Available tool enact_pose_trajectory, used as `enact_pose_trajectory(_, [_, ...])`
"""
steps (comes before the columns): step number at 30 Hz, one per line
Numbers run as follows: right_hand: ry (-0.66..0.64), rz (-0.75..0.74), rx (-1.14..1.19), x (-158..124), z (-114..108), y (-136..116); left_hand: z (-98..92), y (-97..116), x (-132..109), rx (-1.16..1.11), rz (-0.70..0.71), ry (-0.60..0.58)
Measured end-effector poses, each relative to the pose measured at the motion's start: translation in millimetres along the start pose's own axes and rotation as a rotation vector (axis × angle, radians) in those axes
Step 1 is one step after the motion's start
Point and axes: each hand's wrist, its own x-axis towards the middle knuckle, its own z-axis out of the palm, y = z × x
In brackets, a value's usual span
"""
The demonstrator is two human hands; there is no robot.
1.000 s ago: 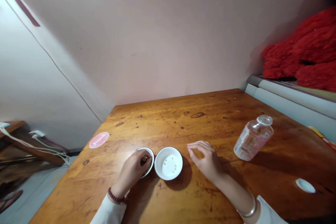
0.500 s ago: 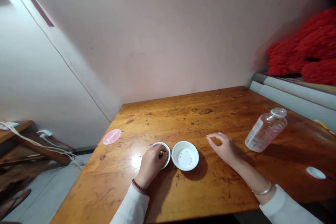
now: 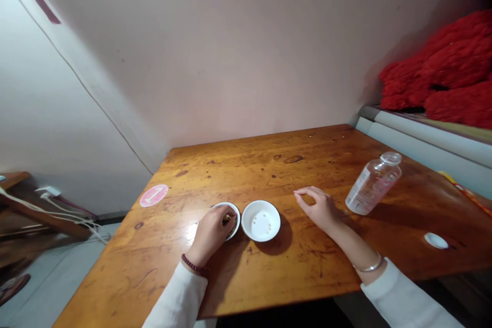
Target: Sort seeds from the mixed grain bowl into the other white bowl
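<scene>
My left hand (image 3: 210, 233) reaches into the left white bowl (image 3: 237, 216), its fingers curled and drawn together among small brownish pieces (image 3: 229, 217). What those fingertips grip is hidden. Right beside it stands a second white bowl (image 3: 261, 238) with several small pale pieces (image 3: 268, 227) on its bottom. My right hand (image 3: 321, 210) hovers near the tabletop, to the right of this bowl. Its thumb and forefinger meet in a pinch, and anything between them is too small to make out. A clear plastic bottle (image 3: 372, 184) stands to the right of that hand.
A white cap (image 3: 436, 240) lies on the wooden table (image 3: 230, 169) at the right. On the table's left side is a pink round sticker (image 3: 154, 196) marked 1. A wall (image 3: 246, 61) rises behind, and red fluffy material (image 3: 442, 69) is piled at the far right.
The view has shifted a little, so everything appears further left and slightly higher. Both hands keep nearly the same pose and place relative to the bowls.
</scene>
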Motion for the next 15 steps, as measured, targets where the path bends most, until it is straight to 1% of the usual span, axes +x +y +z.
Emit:
enact_pose_trajectory(9, [0.011, -0.001, -0.076, 3.5, -1.0, 3.0, 0.5, -1.5, -0.1, -0.006, -0.003, 0.000])
enact_pose_trajectory(13, [-0.022, -0.055, -0.155, 4.0, -2.5, 4.1, 0.1, -0.6, 0.2, 0.005, -0.024, -0.016])
enact_pose_trajectory(15, [-0.038, -0.042, -0.141, 3.7, -4.1, 4.9, 0.4, -0.8, 0.3, -0.013, -0.025, -0.018])
